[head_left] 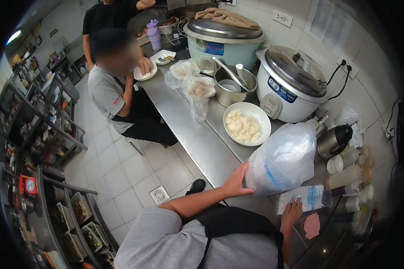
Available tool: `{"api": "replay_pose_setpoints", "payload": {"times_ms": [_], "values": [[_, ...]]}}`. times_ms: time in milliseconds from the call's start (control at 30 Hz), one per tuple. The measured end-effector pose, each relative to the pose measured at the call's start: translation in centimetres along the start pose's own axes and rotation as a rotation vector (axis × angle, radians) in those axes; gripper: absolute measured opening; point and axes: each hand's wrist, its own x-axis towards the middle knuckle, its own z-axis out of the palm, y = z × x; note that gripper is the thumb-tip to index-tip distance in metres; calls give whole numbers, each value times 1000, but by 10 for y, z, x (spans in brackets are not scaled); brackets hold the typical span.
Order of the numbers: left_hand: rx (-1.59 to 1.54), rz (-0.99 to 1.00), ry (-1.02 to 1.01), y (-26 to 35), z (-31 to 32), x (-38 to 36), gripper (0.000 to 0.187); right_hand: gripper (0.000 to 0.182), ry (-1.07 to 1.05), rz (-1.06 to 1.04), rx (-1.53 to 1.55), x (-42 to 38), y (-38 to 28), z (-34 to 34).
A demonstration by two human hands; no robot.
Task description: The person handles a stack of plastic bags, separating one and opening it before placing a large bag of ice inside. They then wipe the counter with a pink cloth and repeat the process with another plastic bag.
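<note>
A large, full plastic bag [283, 157] with blue print stands on the steel table. My left hand [238, 181] is pressed round its lower left side, thumb up and fingertips at its base. Beside the bag lies a flat pack of clear plastic with blue print [312, 197]. My right hand [292, 210] rests on the left part of this pack, fingers spread. Near that hand is a pink cloth [312, 225]. Behind the large bag sits a white bowl [265, 129] of what looks like rice.
Two big cookers [224, 45] [285, 92] stand by the wall, with a metal pot [235, 95] holding utensils and knotted bags [198, 86] nearby. A kettle [334, 141] and bottles are at right. A seated person [110, 85] touches a plate; another person [107, 18] stands behind.
</note>
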Motion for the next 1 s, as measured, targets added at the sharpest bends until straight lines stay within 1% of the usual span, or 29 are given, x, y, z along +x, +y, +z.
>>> {"api": "replay_pose_setpoints", "payload": {"times_ms": [100,167,267,367,400,500,600,700,800,900,967,1000], "values": [[18,13,-29,2,-4,3,98,32,12,-183,173,0,8,11],[17,19,-52,4,-6,2,99,28,-4,-306,274,2,-8,1],[-7,29,-27,5,-5,0,96,24,105,-377,201,4,-61,-36],[-7,2,-22,5,-5,0,93,21,186,-370,445,-5,-79,-63],[1,21,-13,5,-6,2,93,24,49,-431,519,-12,-66,-56],[14,39,-12,5,-6,-2,92,34,-416,-239,623,-24,-62,-50],[21,34,-8,7,-7,2,93,30,-182,-175,149,-27,-65,-43],[29,16,-14,10,-7,-3,91,29,-128,-102,36,-30,-62,-31],[25,7,-13,11,-7,-3,89,26,-191,-178,45,-23,-58,-33],[-12,-32,-20,13,-8,-8,85,20,-129,-163,244,-18,-50,-28],[-54,-76,-27,16,-9,-14,82,15,-81,-91,294,-14,-48,-32],[-13,-56,21,18,-10,-18,79,13,-59,-54,321,-13,-49,-34]]}}
